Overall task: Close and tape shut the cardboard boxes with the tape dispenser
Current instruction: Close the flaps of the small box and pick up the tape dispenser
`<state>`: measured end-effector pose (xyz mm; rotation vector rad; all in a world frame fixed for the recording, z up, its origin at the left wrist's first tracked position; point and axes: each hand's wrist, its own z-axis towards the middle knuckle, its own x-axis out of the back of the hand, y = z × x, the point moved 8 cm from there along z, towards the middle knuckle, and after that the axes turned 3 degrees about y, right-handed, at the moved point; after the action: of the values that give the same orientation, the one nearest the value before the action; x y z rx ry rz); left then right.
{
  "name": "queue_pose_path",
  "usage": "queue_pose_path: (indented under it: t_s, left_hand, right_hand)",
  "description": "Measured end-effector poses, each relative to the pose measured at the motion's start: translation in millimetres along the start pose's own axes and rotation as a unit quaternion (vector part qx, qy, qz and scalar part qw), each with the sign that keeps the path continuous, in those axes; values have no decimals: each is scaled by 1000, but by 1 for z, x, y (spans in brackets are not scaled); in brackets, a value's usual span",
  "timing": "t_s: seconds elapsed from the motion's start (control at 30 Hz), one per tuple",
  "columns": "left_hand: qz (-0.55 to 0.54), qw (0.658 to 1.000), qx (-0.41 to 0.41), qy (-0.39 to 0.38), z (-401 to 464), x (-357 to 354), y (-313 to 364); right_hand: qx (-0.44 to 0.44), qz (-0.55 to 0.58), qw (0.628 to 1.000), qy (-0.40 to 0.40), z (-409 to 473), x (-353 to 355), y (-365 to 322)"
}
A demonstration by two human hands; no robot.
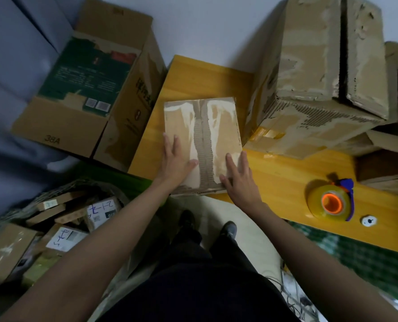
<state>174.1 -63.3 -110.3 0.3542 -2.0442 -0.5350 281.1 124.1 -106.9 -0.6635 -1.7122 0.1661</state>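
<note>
2 flat hands, left hand (175,160) and right hand (239,180), press the box (202,145) (torn, flaps shut).

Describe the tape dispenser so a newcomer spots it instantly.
Start at the yellow wooden table. Right of the small box under both hands, near the table's front edge, lies the tape dispenser. Only it has a clear roll, an orange core and a blue handle.

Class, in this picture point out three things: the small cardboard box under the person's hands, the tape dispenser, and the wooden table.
small cardboard box (202,126): head view, on the torn centre seam of its top.
tape dispenser (332,202): head view, on the orange hub of the roll.
wooden table (284,180): head view, on bare tabletop between box and dispenser.
</note>
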Motion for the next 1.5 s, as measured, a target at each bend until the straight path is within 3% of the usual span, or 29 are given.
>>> queue_pose_path:
  t_s: [0.27, 0.43, 0.6, 1.0, 1.17, 1.37, 1.5]
  left_hand:
    - [149, 989, -17, 5, 8, -2, 2]
    - [162, 980, -112, 10, -2, -10, 9]
    - [218, 967, -134, 3, -6, -20, 2]
    - [208, 969, -129, -14, -6, -19, 18]
    - [257, 950, -176, -15, -15, -31, 30]
    - [292, 940, -169, -48, -12, -34, 32]
    - [269, 944, -189, -6, -19, -24, 51]
  right_hand:
    - [-2, -21, 1000, -5, 0, -2, 4]
    - [20, -58, 998, -10, -3, -5, 3]
    - [11, -70, 997, -44, -7, -9, -5]
    - [-10, -59, 996, -63, -4, -5, -10]
    - [-6, -77, 995, -66, -5, -1, -9]
    - [-11, -74, 994, -82, -5, -2, -6]
    - [1, -47, 998, -51, -3, 10, -4]
